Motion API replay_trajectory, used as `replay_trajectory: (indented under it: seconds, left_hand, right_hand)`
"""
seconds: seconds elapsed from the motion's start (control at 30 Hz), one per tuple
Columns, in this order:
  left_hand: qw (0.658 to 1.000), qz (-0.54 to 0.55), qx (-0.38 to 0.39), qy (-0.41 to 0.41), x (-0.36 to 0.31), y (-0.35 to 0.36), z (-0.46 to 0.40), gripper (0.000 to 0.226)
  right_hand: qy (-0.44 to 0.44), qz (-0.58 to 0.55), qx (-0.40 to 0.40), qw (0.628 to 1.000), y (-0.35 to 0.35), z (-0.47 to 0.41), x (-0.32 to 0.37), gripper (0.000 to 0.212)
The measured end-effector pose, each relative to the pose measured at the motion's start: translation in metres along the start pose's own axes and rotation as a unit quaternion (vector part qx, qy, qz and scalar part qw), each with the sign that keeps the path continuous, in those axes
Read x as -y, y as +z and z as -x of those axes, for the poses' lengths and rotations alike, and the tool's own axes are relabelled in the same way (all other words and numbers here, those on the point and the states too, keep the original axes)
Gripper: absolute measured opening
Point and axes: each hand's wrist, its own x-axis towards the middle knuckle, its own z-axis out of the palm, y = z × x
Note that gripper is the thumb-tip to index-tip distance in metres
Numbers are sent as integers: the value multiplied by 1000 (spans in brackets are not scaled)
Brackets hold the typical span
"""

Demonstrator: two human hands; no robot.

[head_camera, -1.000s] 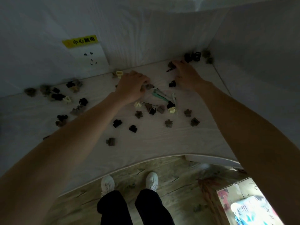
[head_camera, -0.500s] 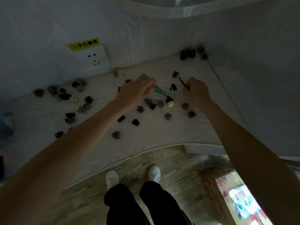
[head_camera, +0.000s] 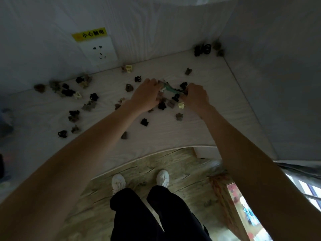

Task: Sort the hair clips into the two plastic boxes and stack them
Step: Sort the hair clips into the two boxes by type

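Observation:
Many small claw hair clips, black, brown and cream, lie scattered over the white tabletop [head_camera: 199, 129]. My left hand [head_camera: 145, 97] is curled at the middle pile, its fingertips closed on the end of a long teal clip [head_camera: 169, 88]. My right hand [head_camera: 197, 96] sits just right of it, fingers pinched on a slim dark clip [head_camera: 180, 91] that points toward the teal one. A black claw clip [head_camera: 175, 97] and a cream one [head_camera: 181, 105] lie between and below the hands. No plastic box is clearly visible.
A wall socket [head_camera: 97, 51] with a yellow label [head_camera: 89, 34] is on the back wall. Clips cluster in the far right corner [head_camera: 202, 49] and along the left [head_camera: 66, 92]. A side wall closes the right. Something blurred lies at the left edge [head_camera: 5, 122].
My right hand has drawn back from the far edge with the slim dark clip and come in beside my left hand. The left hand stayed at the middle pile.

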Motion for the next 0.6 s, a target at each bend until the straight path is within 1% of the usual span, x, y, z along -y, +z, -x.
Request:
replay_trajectory:
  seconds: [0.1,0.2,0.27,0.33,0.43,0.53,0.6]
  left_hand:
    - [1000,-28,-5,12,3,-1,-2,35]
    - [999,-44,-25,21,8,-3,2,34]
    - [997,-25,-72,22,11,-6,8,31]
    - [994,7,-112,4,13,-11,16,26]
    - [990,36,-138,-20,12,-17,19,24]
    - [990,26,-142,-9,7,-23,3,28]
    - [994,-7,-103,21,3,-23,-18,34]
  right_hand:
    - [-31,0,-10,999,-3,6,-6,30]
    - [-72,59,-38,995,-7,10,-11,31]
    - [-80,49,-54,994,-12,10,-11,29]
    - [-92,23,-68,993,-18,8,-8,27]
    - [-115,1,-54,992,-26,8,-1,30]
    - [-107,1,-33,994,-28,11,-3,29]
    - [-86,-4,-27,996,-26,14,-11,26]
